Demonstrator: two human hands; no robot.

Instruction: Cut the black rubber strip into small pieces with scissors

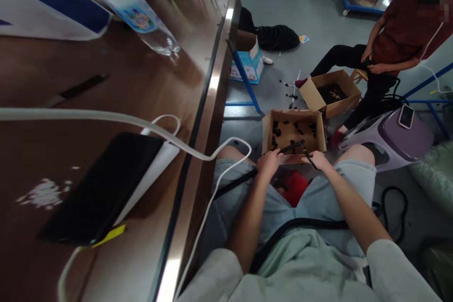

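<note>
Left hand closed round a black tube, fingers curled, fingertips not readable at this size; the tube's free end sticks out past the hand over the near edge of the open cardboard box, other way it runs back across the thigh and drops out of sight by the surface edge. Right hand closed on the handles of a dark scissors-like cutter; finger placement in the handles can't be made out. Blades sit right at the tube end, can't tell if they're touching it. Short black pieces scattered in the box, too small to identify; near wall partly behind the hands. Another black length crosses the lap, passes under the right forearm; can't tell if it's the same tube. Red item between the knees, mostly hidden. On the surface: dark phone-like slab, screen unreadable; clear bottle lying over, cut off at top. White cable in the foreground, blurred, cut off at left. Co-worker at right, cropped by the frame, hands' contents unclear.
</note>
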